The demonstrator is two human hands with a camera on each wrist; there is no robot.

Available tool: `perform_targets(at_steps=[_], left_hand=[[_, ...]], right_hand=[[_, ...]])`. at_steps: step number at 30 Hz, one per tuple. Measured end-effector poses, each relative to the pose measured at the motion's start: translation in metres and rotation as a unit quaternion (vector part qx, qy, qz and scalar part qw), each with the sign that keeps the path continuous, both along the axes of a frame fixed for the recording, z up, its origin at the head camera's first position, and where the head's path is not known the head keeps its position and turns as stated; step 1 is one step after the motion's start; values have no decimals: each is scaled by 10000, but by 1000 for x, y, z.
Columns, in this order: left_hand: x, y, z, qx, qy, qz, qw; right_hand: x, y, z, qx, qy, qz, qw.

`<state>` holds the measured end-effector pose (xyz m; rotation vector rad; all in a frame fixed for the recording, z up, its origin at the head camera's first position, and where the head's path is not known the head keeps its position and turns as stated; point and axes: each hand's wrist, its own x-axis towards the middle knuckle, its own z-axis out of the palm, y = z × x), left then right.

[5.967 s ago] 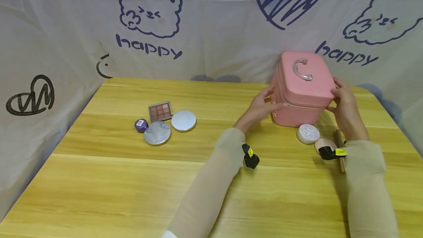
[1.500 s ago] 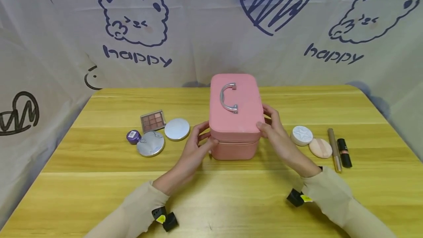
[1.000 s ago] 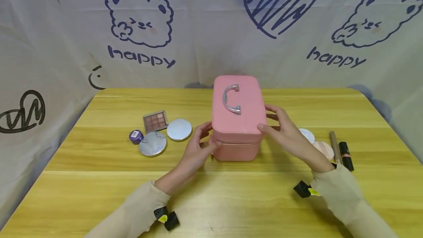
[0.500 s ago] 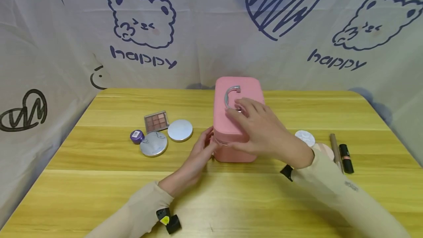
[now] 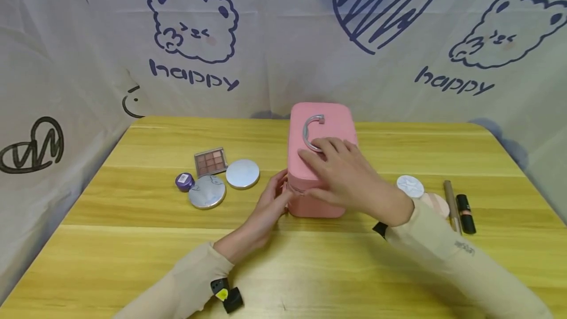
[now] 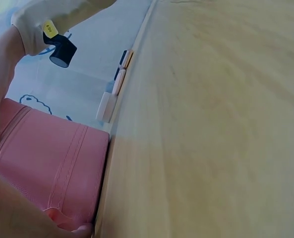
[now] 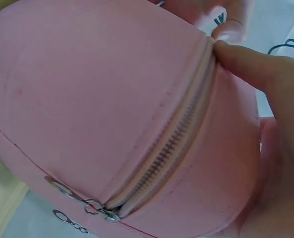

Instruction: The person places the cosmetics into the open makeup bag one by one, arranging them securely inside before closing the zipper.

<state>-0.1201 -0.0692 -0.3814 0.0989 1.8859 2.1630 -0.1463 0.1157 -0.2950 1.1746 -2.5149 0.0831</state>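
Observation:
A pink zippered cosmetic case (image 5: 321,208) with a silver lid handle (image 5: 306,132) stands upright on the table. My left hand (image 5: 266,208) grips its left front corner, thumb at the front and fingers along the side. In the left wrist view, those fingers lie beside a small pink tab (image 6: 57,217). My right hand (image 5: 350,176) lies over the lid, its fingers bent beside the handle and its thumb down at the front seam. The right wrist view has that thumb on the zipper (image 7: 166,153), while two metal zipper pulls (image 7: 94,207) hang farther along the seam.
To the left lie an eyeshadow palette (image 5: 210,161), a purple jar (image 5: 184,181) and two round silver compacts (image 5: 207,192) (image 5: 242,174). At right are a white star-topped tub (image 5: 410,186), a powder puff (image 5: 436,205), a brown tube (image 5: 451,201) and a black tube (image 5: 465,214).
Both hands brought the case from the right side to the middle of the table. My right hand then left its right side and moved onto the lid; my left hand kept its grip.

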Motion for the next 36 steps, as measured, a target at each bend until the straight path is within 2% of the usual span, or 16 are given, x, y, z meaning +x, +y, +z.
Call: perform_targets(at_steps=[8,14,24,28,32,36], left_hand=[[0,1,-1,48,-47,113,9999],[2,1,-4,48,-2,76,10000],[2,0,-6,-8,54,100,9999],[1,1,-6,-27,76,154,9998],[0,2,-4,-50,41,117,9999],[0,3,-1,-101,-45,115,9999]], right_hand=[[-2,0,4,-199,-120,323,9992],[-1,1,4,-231,-163,369,9989],[-1,5,6,-875,-382,276,9951],[-1,11,5,-1532,-358,61,9875],[0,17,3,-2306,-310,-21,9726],[0,20,3,-2701,-497,-27,9616]])
